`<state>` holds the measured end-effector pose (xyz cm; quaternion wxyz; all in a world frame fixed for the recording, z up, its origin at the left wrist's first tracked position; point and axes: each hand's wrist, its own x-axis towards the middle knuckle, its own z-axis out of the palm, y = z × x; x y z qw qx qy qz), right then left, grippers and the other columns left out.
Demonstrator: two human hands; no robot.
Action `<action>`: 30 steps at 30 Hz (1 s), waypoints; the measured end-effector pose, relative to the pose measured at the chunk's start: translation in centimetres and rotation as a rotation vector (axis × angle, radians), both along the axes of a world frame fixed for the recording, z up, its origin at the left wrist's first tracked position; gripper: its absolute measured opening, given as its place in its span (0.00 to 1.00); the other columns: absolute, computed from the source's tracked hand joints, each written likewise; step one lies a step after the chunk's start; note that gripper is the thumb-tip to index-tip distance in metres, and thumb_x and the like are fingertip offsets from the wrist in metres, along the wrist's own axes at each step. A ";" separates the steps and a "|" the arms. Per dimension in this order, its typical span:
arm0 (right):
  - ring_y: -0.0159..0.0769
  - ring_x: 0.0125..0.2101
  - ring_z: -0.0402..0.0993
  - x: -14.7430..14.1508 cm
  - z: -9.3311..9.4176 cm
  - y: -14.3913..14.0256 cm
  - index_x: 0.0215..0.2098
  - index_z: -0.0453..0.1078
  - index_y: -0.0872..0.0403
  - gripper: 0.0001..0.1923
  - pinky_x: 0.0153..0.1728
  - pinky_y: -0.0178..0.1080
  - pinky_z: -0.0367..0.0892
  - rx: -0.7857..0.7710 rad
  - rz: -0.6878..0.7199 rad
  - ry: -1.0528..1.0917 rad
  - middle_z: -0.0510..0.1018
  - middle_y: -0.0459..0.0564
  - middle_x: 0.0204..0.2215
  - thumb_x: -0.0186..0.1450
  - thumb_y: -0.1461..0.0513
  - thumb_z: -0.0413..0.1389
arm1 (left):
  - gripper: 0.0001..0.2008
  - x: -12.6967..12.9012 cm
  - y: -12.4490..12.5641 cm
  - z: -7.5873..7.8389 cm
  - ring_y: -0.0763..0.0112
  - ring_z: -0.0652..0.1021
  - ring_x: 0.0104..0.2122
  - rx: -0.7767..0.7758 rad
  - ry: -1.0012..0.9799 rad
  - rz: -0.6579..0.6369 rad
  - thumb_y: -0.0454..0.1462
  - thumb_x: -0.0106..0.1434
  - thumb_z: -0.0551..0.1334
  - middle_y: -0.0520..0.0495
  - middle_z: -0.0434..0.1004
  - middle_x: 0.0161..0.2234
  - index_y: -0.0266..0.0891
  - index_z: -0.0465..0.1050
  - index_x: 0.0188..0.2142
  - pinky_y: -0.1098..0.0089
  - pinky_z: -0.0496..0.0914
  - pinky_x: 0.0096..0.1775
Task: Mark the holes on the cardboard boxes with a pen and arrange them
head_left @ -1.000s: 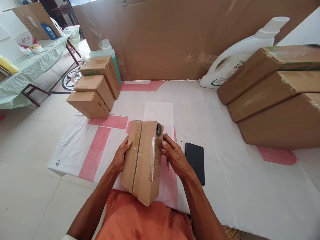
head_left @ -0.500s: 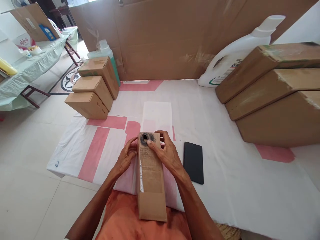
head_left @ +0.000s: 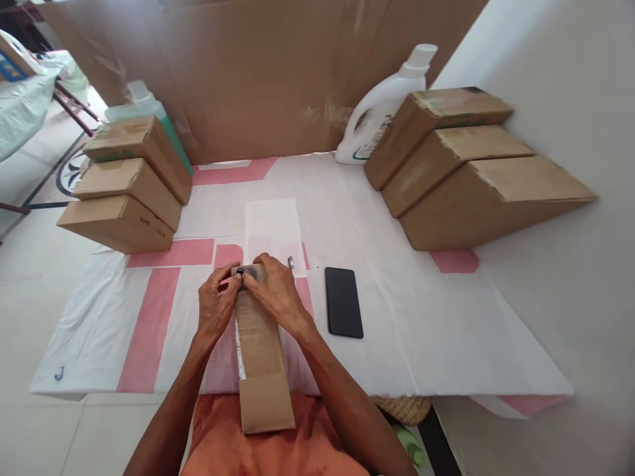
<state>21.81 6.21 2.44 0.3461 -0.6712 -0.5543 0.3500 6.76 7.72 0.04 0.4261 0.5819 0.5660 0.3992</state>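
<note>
A long, narrow cardboard box (head_left: 260,344) extends from my lap onto the table edge, its far end showing a blackened patch with a small hole. My left hand (head_left: 217,305) grips the far left side, thumb at the hole. From the right, my right hand (head_left: 278,291) wraps the far end, its thumb also pressed at the hole; my fingertips partly cover it. Just past my right hand lies a pen (head_left: 291,266), partly on a white sheet of paper (head_left: 272,225). A black phone (head_left: 344,302) rests on the cloth to the right.
Cardboard boxes stand at left (head_left: 114,218) and right (head_left: 446,198). Behind them are a green-liquid bottle (head_left: 169,125) and a white jug (head_left: 377,112). A large cardboard panel (head_left: 258,79) closes the back. White cloth (head_left: 421,330) covers the table.
My view has swung right, so everything sits further left in the picture. My left thumb has come onto the hole beside the right thumb. The pen now shows past my right hand.
</note>
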 end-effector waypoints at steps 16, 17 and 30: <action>0.44 0.49 0.79 3.5 -0.7 -2.3 0.65 0.60 0.53 0.29 0.44 0.41 0.71 -0.067 -0.132 0.122 0.77 0.61 0.58 0.73 0.46 0.52 | 0.18 0.5 -0.1 -0.1 0.58 0.83 0.46 -0.051 0.012 0.065 0.49 0.65 0.65 0.43 0.86 0.46 0.41 0.83 0.47 0.62 0.77 0.46; 0.43 0.46 0.80 4.5 -1.0 -2.8 0.62 0.62 0.53 0.27 0.43 0.41 0.70 -0.111 -0.160 0.066 0.79 0.59 0.53 0.74 0.46 0.51 | 0.18 0.4 0.0 -0.1 0.58 0.83 0.45 -0.062 -0.003 0.054 0.49 0.64 0.66 0.43 0.86 0.45 0.41 0.83 0.45 0.63 0.77 0.46; 0.40 0.21 0.72 6.9 -5.5 -4.3 0.22 0.64 0.49 0.12 0.26 0.40 0.63 -0.222 -0.224 -0.025 0.74 0.45 0.17 0.62 0.59 0.59 | 0.14 0.4 0.9 -0.5 0.61 0.83 0.40 -0.078 -0.111 0.003 0.49 0.61 0.69 0.46 0.84 0.37 0.40 0.80 0.36 0.63 0.77 0.44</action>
